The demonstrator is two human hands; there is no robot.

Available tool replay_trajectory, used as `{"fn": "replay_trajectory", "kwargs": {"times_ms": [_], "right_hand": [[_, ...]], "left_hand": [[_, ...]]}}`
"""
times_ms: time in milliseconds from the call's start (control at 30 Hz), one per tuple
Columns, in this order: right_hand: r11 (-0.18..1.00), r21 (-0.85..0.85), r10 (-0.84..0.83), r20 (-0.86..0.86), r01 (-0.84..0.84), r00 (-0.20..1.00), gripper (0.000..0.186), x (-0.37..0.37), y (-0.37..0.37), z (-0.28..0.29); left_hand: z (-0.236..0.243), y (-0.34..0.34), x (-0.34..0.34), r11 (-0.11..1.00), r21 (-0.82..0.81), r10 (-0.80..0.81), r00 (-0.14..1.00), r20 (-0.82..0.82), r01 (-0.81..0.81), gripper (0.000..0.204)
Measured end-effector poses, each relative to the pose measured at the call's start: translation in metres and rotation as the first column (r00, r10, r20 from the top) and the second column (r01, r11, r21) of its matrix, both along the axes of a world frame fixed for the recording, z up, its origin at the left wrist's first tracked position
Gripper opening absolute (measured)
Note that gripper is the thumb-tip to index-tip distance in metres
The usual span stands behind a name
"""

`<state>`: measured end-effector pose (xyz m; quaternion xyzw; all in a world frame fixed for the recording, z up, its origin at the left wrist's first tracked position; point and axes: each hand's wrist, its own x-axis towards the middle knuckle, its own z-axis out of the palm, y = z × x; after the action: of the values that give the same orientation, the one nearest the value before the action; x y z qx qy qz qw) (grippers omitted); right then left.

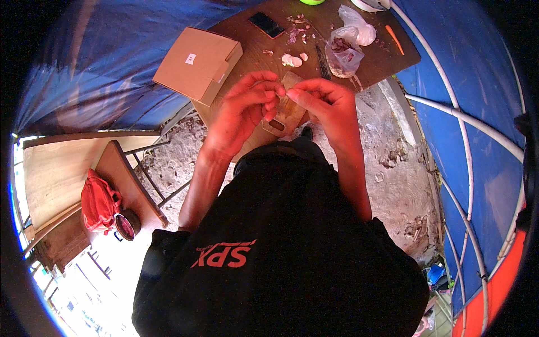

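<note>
Above the near end of a wooden cutting board (292, 112), my left hand (244, 106) and my right hand (328, 101) meet with fingertips pinched close together. Something small and pale may sit between them, but it is too small to name. A few white pieces that look like peeled garlic (291, 60) lie on the table just beyond my hands. To their right rests a dark, narrow blade-like thing (323, 62). Beside it stands a clear plastic bag (343, 56) with reddish-purple bits inside.
On the brown table (255, 62), a closed cardboard box (196, 62) stands at the left and a black phone (266, 25) farther back. Purple and white peelings (296, 33) are scattered mid-table. An orange slender object (394, 39) lies far right. A red bag (100, 202) sits on a side table.
</note>
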<state>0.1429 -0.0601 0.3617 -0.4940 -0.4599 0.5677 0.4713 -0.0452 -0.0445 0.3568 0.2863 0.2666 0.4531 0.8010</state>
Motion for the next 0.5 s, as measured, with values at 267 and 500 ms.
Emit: {"fn": "replay_trajectory", "kwargs": {"times_ms": [267, 500], "right_hand": [[0.998, 0.049, 0.041, 0.081, -0.045, 0.996, 0.015, 0.0021, -0.0003, -0.0032], [0.996, 0.060, 0.063, 0.095, -0.069, 0.993, 0.016, 0.0024, 0.0002, -0.0064]], "left_hand": [[0.0013, -0.0003, -0.0046, 1.000, 0.031, 0.007, 0.995, -0.098, -0.004, 0.034], [0.0039, -0.0003, -0.0064, 0.999, 0.048, 0.016, 0.986, -0.168, -0.008, 0.036]]}}
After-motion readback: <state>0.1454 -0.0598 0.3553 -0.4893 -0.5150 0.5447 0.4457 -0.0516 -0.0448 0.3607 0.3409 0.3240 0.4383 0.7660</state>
